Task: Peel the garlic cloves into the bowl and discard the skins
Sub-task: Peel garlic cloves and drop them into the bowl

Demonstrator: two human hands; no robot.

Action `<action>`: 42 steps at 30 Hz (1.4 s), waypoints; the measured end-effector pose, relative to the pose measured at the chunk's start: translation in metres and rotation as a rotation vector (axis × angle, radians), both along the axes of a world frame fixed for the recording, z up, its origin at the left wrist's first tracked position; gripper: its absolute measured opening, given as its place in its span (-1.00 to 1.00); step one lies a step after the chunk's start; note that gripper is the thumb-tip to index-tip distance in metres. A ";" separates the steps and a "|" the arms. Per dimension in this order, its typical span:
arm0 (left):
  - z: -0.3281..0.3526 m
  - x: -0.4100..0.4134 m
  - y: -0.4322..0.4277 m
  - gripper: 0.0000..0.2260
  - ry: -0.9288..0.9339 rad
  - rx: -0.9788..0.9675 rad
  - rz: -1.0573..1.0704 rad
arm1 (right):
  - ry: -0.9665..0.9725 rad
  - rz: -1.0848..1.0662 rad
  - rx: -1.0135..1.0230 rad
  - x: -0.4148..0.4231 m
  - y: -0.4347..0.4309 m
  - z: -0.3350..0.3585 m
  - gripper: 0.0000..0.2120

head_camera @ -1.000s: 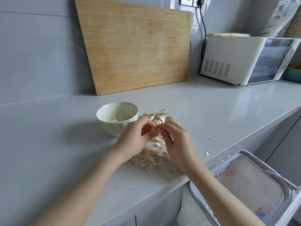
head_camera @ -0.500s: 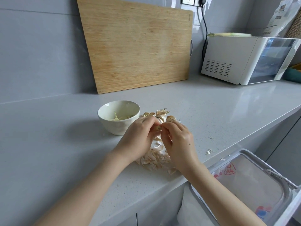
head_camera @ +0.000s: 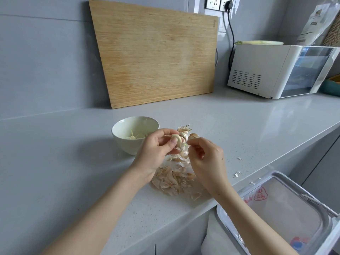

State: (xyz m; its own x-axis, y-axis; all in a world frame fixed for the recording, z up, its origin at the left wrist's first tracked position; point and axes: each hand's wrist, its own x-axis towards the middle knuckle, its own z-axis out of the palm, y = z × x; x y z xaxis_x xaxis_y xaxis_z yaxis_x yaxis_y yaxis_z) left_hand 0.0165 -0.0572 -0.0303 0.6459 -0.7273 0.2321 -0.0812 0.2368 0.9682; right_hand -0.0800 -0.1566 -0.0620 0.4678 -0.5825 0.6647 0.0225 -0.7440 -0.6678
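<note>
Fingers of the left hand (head_camera: 156,150) pinch a pale curved garlic clove (head_camera: 176,140) beside the small white ceramic bowl (head_camera: 127,145), above papery tan skins (head_camera: 171,179). The right hand (head_camera: 206,157) is curled, and whether it holds anything cannot be told.

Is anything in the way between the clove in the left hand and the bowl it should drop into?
Nothing visible. The left hand holds the clove just right of the bowl, whose top is open; no object lies between them.
</note>
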 end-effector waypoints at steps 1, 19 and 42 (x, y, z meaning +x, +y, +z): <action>-0.001 -0.001 -0.001 -0.88 0.037 -0.009 -0.018 | -0.008 0.054 0.035 -0.001 0.001 0.002 -0.88; -0.004 -0.003 -0.007 -0.94 0.375 0.032 -0.016 | 0.013 0.090 0.038 0.000 0.002 0.002 -0.97; -0.009 0.005 -0.002 -0.82 -0.158 0.159 -0.028 | -0.028 0.077 -0.110 0.003 -0.002 -0.005 -0.70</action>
State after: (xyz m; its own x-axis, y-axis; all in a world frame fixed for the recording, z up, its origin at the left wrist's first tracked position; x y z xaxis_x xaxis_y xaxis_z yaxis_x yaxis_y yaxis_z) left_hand 0.0213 -0.0597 -0.0397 0.5896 -0.7800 0.2097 -0.2299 0.0868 0.9693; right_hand -0.0774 -0.1588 -0.0666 0.4886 -0.4690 0.7357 0.0994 -0.8078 -0.5810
